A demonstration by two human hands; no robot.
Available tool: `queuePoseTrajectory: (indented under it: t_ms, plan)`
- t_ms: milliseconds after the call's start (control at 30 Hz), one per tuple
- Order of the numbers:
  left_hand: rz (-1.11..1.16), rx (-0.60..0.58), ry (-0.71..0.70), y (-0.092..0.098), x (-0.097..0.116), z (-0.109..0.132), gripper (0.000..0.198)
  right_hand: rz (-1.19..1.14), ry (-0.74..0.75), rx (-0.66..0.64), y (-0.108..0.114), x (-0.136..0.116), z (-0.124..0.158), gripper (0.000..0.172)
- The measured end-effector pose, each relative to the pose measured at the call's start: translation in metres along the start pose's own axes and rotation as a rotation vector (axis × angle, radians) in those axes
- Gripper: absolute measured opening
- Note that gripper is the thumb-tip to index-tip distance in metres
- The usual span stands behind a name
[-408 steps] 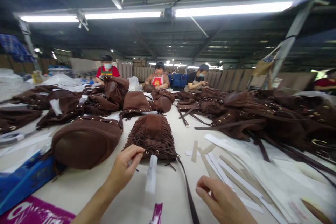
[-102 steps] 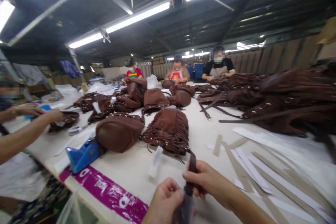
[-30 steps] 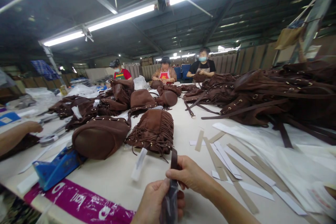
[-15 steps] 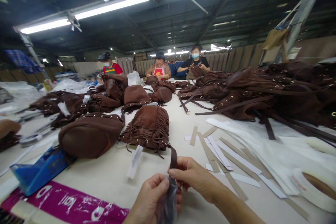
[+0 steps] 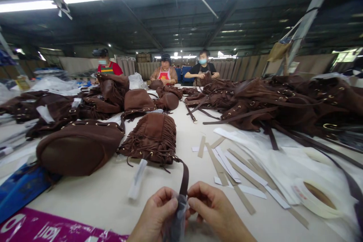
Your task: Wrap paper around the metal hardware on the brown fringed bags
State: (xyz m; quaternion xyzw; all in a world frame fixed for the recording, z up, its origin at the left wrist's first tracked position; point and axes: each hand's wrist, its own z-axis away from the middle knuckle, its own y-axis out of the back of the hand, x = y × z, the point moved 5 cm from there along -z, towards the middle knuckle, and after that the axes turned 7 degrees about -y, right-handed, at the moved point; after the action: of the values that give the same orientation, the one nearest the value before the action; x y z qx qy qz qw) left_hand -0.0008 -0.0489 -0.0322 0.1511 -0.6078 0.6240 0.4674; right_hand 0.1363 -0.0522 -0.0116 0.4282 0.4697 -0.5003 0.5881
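Note:
My left hand (image 5: 157, 211) is closed on a dark brown bag strap (image 5: 184, 177), where the strap runs into a clear plastic sleeve (image 5: 176, 220). Thumb and fingers of my right hand (image 5: 217, 208) pinch at the right edge of the sleeve's mouth. From there the strap curves up to a brown fringed bag (image 5: 153, 136) lying on its side, its gold eyelets towards me. A white wrapped strip (image 5: 137, 179) lies just below that bag. The lower end of the sleeve leaves the view.
Another brown bag (image 5: 82, 147) lies left, near a blue holder (image 5: 24, 189) and purple plastic (image 5: 56, 228). Paper strips (image 5: 238, 174) and a tape roll (image 5: 316, 198) lie right, below a heap of brown bags (image 5: 283, 102). Three co-workers sit across the table (image 5: 195, 124).
My right hand has shifted from the strap to the sleeve's edge, and more bare strap shows above the hands. The whole view has turned slightly right.

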Motion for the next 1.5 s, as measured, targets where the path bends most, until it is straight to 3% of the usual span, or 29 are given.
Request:
queuePoseTrajectory:
  t_ms: [233,333,467,733,867,967,1100,1233,1300,1400,1500]
  plan:
    - [-0.014,-0.074,-0.068,-0.002,0.001,-0.006,0.04,-0.051,-0.045,-0.06,-0.004,0.006,-0.004,0.027]
    - [-0.074,-0.105,-0.087,0.0,0.003,-0.008,0.039,0.02,0.04,-0.04,-0.002,0.003,-0.004,0.023]
    - [-0.067,-0.159,-0.105,-0.005,0.011,-0.008,0.038,0.286,0.23,-0.023,-0.005,-0.008,0.0,0.014]
    - [-0.238,-0.275,0.04,-0.014,0.032,-0.011,0.032,0.562,0.409,0.023,-0.003,-0.013,0.005,0.012]
    - [-0.635,-0.515,-0.147,-0.022,0.056,-0.024,0.019,0.74,0.595,0.074,-0.005,-0.021,0.002,0.013]
    - [-0.719,-0.636,-0.249,-0.03,0.069,-0.035,0.017,0.707,0.672,0.15,-0.003,-0.025,-0.003,0.014]
    - [-0.668,-0.615,-0.169,-0.032,0.069,-0.049,0.017,0.662,0.64,0.225,0.007,-0.024,-0.011,0.013]
    - [-0.882,-0.592,-0.231,-0.033,0.066,-0.058,0.009,0.674,0.555,0.259,0.019,-0.024,-0.019,0.014]
    - [-0.868,-0.526,-0.18,-0.029,0.061,-0.065,0.008,0.656,0.498,0.226,0.022,-0.024,-0.023,0.015]
    - [-0.722,-0.384,-0.023,-0.018,0.048,-0.073,0.012,0.435,0.294,0.155,0.026,-0.014,-0.03,0.022]
    - [-0.675,-0.387,-0.059,-0.017,0.045,-0.074,0.014,0.078,0.019,0.054,0.022,0.007,-0.03,0.034]
